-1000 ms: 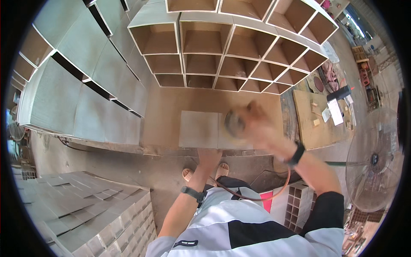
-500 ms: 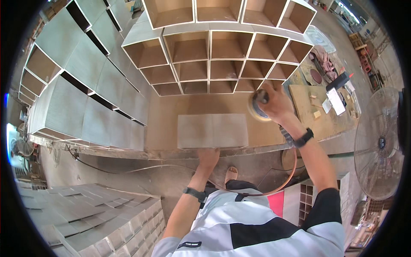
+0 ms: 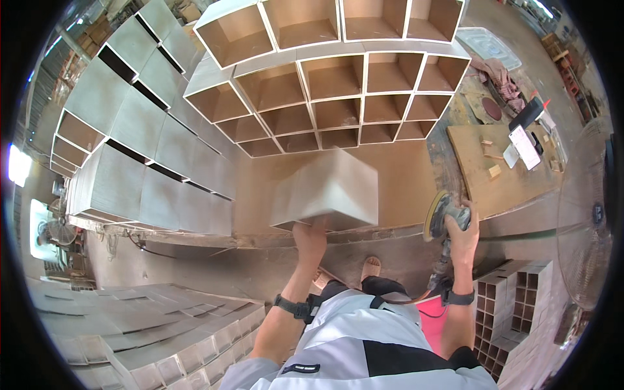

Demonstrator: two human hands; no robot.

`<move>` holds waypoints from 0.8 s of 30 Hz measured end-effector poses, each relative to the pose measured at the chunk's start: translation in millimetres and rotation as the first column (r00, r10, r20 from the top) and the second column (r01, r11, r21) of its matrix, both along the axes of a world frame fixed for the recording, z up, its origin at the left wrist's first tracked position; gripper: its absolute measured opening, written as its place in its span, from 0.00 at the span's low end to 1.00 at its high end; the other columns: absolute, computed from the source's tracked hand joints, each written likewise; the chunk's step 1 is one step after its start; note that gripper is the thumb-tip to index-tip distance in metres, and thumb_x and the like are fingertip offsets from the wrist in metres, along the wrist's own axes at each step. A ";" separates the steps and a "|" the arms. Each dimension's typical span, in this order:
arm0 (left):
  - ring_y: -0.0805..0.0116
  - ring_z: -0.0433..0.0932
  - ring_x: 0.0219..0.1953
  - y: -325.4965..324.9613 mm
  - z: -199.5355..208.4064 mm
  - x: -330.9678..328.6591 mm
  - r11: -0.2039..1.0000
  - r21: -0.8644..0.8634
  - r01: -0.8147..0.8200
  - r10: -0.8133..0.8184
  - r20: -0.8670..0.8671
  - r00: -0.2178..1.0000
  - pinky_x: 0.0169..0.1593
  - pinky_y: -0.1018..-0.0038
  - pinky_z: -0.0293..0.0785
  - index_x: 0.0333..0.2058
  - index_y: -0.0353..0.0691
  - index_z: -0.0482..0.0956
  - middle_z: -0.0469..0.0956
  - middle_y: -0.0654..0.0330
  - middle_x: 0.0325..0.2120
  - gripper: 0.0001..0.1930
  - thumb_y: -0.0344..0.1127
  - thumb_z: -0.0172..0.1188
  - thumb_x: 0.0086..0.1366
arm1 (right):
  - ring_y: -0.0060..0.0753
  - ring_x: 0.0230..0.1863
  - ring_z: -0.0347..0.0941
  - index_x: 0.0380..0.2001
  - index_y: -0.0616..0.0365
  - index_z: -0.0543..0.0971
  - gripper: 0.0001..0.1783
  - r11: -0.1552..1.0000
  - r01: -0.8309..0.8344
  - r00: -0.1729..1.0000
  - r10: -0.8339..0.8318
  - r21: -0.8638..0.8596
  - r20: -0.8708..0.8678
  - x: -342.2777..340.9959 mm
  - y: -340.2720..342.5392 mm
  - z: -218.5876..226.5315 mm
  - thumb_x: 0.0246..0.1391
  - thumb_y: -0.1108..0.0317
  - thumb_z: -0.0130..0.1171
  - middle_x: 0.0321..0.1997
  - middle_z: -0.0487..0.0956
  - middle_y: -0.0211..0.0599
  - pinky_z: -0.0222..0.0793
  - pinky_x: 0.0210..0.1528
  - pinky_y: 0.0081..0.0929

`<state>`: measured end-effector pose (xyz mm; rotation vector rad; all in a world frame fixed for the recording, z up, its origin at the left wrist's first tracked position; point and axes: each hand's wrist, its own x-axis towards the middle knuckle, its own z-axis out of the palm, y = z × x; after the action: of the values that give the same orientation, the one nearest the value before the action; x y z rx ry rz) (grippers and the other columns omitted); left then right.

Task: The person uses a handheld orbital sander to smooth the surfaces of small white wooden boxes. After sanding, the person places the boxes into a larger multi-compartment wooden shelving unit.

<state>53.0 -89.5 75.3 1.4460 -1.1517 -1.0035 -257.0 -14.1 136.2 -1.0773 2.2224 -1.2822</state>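
Note:
A whitish box (image 3: 328, 185), blurred by motion, stands turned with a corner ridge toward me on the brown board (image 3: 406, 175) at the table's front edge. My left hand (image 3: 310, 244) grips the box at its near lower edge, the fingertips hidden under or inside it. In my right hand (image 3: 463, 227) is an orbital sander (image 3: 443, 214), held by its body and tilted so the round yellowish pad faces left, apart from the box. A hose runs from the sander down toward my lap.
Open cubby units (image 3: 335, 75) are stacked at the back, and grey box units (image 3: 130, 172) at the left. A plywood board (image 3: 500, 169) with wood bits and a phone lies right. A fan (image 3: 588, 214) stands far right; more units (image 3: 169, 338) fill the lower left.
The box has gone from lying flat to being turned and tilted by my left hand. My right hand has brought the sander from beyond the box's right corner down to the table's front edge.

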 end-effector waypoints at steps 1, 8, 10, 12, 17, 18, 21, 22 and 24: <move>0.62 0.81 0.37 0.4 2.3 8.5 0.991 0.111 0.068 -0.078 0.093 0.993 0.39 0.63 0.76 0.40 0.33 0.78 0.81 0.59 0.34 0.11 0.34 0.57 0.63 | 0.43 0.56 0.70 0.55 0.61 0.71 0.31 0.998 -0.047 0.998 0.045 -0.049 -0.037 -4.8 -2.0 -1.8 0.44 0.69 0.66 0.52 0.75 0.48 0.63 0.60 0.36; 0.55 0.72 0.56 -7.6 -65.4 -10.9 0.986 0.089 0.138 0.122 -0.960 -0.252 0.61 0.58 0.66 0.55 0.36 0.70 0.75 0.55 0.52 0.20 0.41 0.46 0.70 | 0.44 0.54 0.71 0.55 0.59 0.71 0.32 0.960 -0.280 0.938 0.279 0.025 -0.205 20.2 -49.5 62.7 0.43 0.68 0.65 0.53 0.74 0.44 0.64 0.59 0.35; 0.55 0.70 0.57 -1.8 -64.3 -18.5 0.987 0.124 0.099 0.141 -0.970 -0.197 0.63 0.58 0.65 0.55 0.36 0.71 0.74 0.55 0.53 0.20 0.41 0.47 0.70 | 0.43 0.51 0.72 0.55 0.57 0.71 0.34 0.931 -0.360 0.886 0.359 0.052 -0.293 37.1 -66.2 79.8 0.41 0.66 0.67 0.49 0.74 0.43 0.67 0.54 0.35; 0.55 0.69 0.59 3.5 -70.7 -23.3 0.990 0.111 0.092 0.132 -0.957 -0.258 0.64 0.57 0.63 0.55 0.36 0.71 0.73 0.55 0.54 0.20 0.41 0.47 0.69 | 0.44 0.48 0.73 0.54 0.55 0.72 0.34 0.895 -0.437 0.839 0.443 0.095 -0.316 59.9 -81.5 95.2 0.40 0.64 0.68 0.47 0.74 0.44 0.69 0.51 0.36; 0.57 0.67 0.60 -0.6 -85.8 -27.8 0.994 -0.102 0.045 -0.068 -0.872 -0.484 0.65 0.57 0.61 0.57 0.38 0.70 0.72 0.56 0.55 0.22 0.43 0.48 0.70 | 0.47 0.42 0.76 0.52 0.56 0.74 0.31 0.688 -0.692 0.561 0.703 0.220 -0.437 143.3 -121.9 101.7 0.41 0.65 0.68 0.44 0.76 0.45 0.71 0.47 0.36; 0.57 0.67 0.60 -1.6 -77.6 -28.2 0.998 -0.034 0.046 -0.011 -0.906 -0.423 0.65 0.58 0.61 0.57 0.39 0.70 0.72 0.56 0.55 0.22 0.44 0.48 0.69 | 0.49 0.41 0.76 0.52 0.55 0.74 0.31 0.625 -0.743 0.489 0.752 0.240 -0.442 159.3 -128.0 96.5 0.41 0.64 0.68 0.44 0.76 0.45 0.72 0.46 0.37; 0.57 0.67 0.60 -5.7 -40.6 -25.4 0.995 0.084 0.049 0.095 -0.937 -0.335 0.65 0.58 0.61 0.57 0.42 0.70 0.72 0.57 0.55 0.22 0.46 0.49 0.69 | 0.54 0.42 0.76 0.53 0.54 0.74 0.31 0.477 -0.777 0.353 0.871 0.412 -0.343 214.9 -131.7 91.2 0.42 0.61 0.67 0.49 0.73 0.51 0.73 0.47 0.42; 0.58 0.67 0.60 -4.0 -37.9 -23.2 0.996 0.069 0.054 0.084 -0.927 -0.365 0.65 0.58 0.61 0.56 0.43 0.71 0.72 0.57 0.55 0.22 0.47 0.50 0.68 | 0.55 0.42 0.76 0.53 0.54 0.74 0.31 0.437 -0.794 0.294 0.884 0.422 -0.363 230.8 -129.6 85.4 0.42 0.61 0.67 0.49 0.72 0.52 0.73 0.46 0.43; 0.58 0.69 0.59 -1.5 -41.2 -21.8 0.997 0.030 0.075 0.058 -0.916 -0.398 0.64 0.58 0.63 0.57 0.43 0.70 0.72 0.58 0.55 0.23 0.48 0.50 0.68 | 0.59 0.42 0.75 0.53 0.53 0.74 0.30 0.394 -0.821 0.185 0.869 0.414 -0.459 250.7 -134.7 72.0 0.43 0.62 0.64 0.47 0.72 0.55 0.74 0.45 0.46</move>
<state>31.2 -91.0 34.0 -0.0085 0.3788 -1.7059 -6.3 -148.8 208.2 -2.4923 1.3534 -0.2810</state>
